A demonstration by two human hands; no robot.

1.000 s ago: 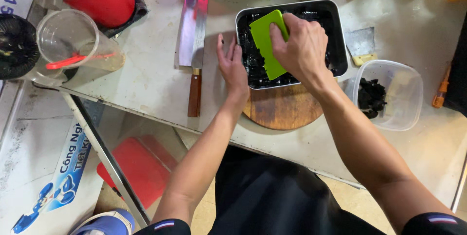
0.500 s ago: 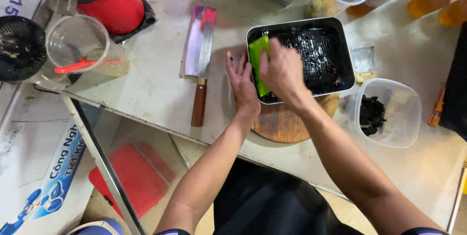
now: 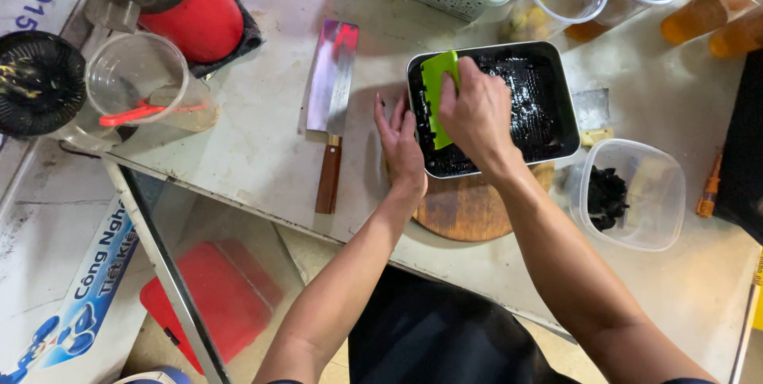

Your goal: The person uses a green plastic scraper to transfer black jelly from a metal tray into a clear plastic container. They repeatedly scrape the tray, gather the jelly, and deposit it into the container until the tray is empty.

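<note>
The right hand (image 3: 477,114) grips a green scraper (image 3: 435,94), now drawn to the left wall of the black tray (image 3: 556,126) at centre frame, having swept across from the tray's middle. The left hand (image 3: 400,141), open and flat, braces the tray's left side on the desk (image 3: 262,153). A cleaver (image 3: 332,86) lies left.

A bright green scraper (image 3: 435,96) in a glossy black tray (image 3: 556,126), a round brown wooden board (image 3: 465,209), a silver cleaver (image 3: 332,82) with a brown handle, a red canister (image 3: 195,18), and possibly black jelly in a clear tub (image 3: 632,193).
</note>
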